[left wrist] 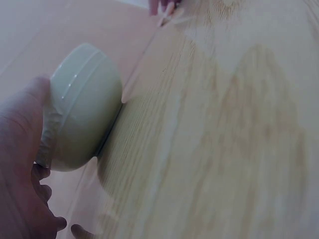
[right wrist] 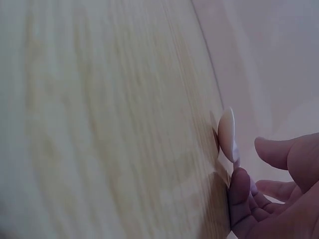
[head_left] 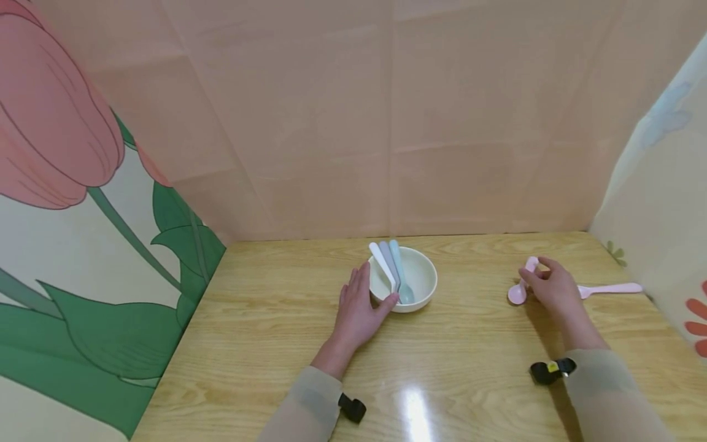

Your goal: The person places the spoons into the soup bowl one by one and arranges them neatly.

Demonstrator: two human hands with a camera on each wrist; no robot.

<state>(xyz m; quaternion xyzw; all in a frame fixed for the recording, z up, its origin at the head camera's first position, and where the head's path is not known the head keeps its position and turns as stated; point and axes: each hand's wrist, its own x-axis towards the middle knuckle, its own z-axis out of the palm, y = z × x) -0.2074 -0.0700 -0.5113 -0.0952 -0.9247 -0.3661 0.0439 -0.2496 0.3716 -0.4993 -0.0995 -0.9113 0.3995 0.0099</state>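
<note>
A pale cream bowl (head_left: 425, 288) stands upright on the wooden table, with a white-handled utensil (head_left: 383, 267), a grey-handled utensil (head_left: 389, 263) and a light-blue spoon (head_left: 407, 291) leaning in it. My left hand (head_left: 356, 310) holds the bowl's left side, thumb at the near rim; the left wrist view shows the bowl's outer wall (left wrist: 92, 114) beside those fingers. Farther right, my right hand (head_left: 555, 291) pinches the handle of a small pink spoon (head_left: 517, 295). In the right wrist view the spoon's head (right wrist: 227, 134) is close to the tabletop, its handle partly hidden by fingers.
Another pink utensil (head_left: 613, 289) lies right of my right hand, its head partly covered. Wooden tabletop (head_left: 469, 356) spreads between both arms. A plain pinkish backdrop (head_left: 309, 153) rises behind the table, with flower-printed panels (head_left: 110, 344) at the sides.
</note>
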